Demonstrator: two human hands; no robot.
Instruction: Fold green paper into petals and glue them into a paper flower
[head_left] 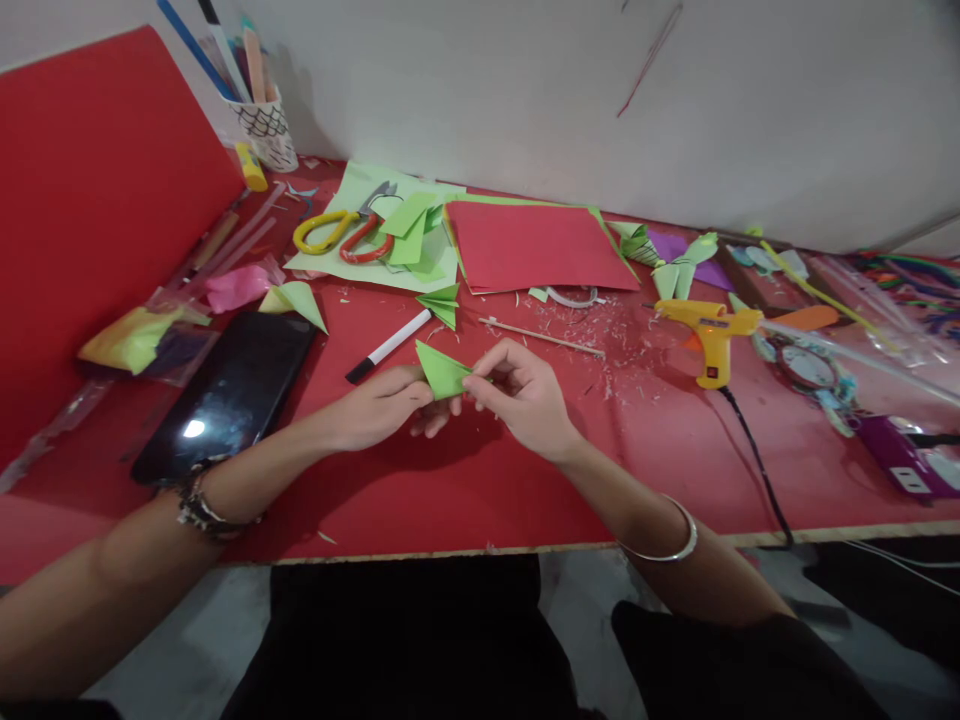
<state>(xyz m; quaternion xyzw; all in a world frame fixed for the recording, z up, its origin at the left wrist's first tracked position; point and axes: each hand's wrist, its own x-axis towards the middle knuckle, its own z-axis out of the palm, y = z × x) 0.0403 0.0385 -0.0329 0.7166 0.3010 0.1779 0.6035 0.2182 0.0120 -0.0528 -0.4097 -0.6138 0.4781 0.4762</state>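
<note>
A folded piece of light green paper [442, 372] is held between my two hands above the red table. My left hand [390, 405] grips its left side, thumb on top and fingers underneath. At its right corner my right hand [521, 395] pinches the paper between thumb and fingertips. Just behind them lie a white marker with a black cap [391, 345] and a small folded green paper piece [442, 303]. A thin wooden stick [541, 336] rests behind my right hand.
A black phone [229, 395] lies at left. Scissors [364, 235] and green paper strips [412, 230] rest on a pale green sheet [337, 268]; red paper [540, 245] lies beside them. A yellow glue gun [712, 335] with a cord stands right. A pen cup [266, 130] is at back left.
</note>
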